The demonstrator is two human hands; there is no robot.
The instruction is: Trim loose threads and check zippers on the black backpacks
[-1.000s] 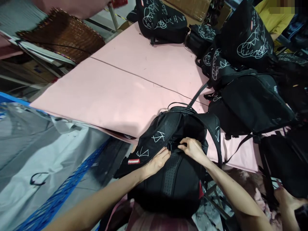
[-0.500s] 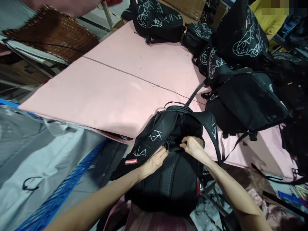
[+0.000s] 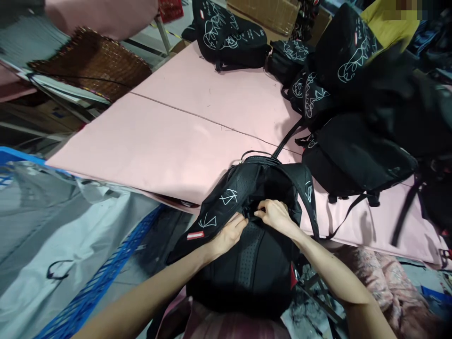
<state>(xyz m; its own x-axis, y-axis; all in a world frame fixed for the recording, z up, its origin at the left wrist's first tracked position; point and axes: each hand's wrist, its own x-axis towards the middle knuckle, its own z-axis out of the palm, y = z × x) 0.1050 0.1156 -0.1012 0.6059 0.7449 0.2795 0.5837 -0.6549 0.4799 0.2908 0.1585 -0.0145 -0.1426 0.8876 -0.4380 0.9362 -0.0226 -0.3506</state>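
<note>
A black backpack [image 3: 226, 270] lies in front of my body with its padded back panel upward. Its left shoulder strap [image 3: 215, 207] bears white line drawings and a small red-and-white label. My left hand [image 3: 231, 231] is closed at the inner edge of that strap, fingertips gripping a black strap piece. My right hand [image 3: 275, 215] pinches a thin black strap just opposite, its fingertips almost meeting the left ones. A small dark buckle-like piece [image 3: 250, 212] shows between them, partly hidden by the fingers. The right shoulder strap [image 3: 306, 188] curves loosely beside my right wrist.
A pink-topped table [image 3: 169, 136] extends ahead. More black backpacks [image 3: 360, 155] are heaped on its right side, and another [image 3: 233, 37] stands at the far edge. A brown woven mat [image 3: 92, 66] is at the back left. Grey-white sheeting [image 3: 77, 226] with blue edging hangs at left.
My right hand has moved left, bringing its fingertips close to my left hand. On the right, a dark blurred backpack has come over the heap. The view has shifted slightly.
</note>
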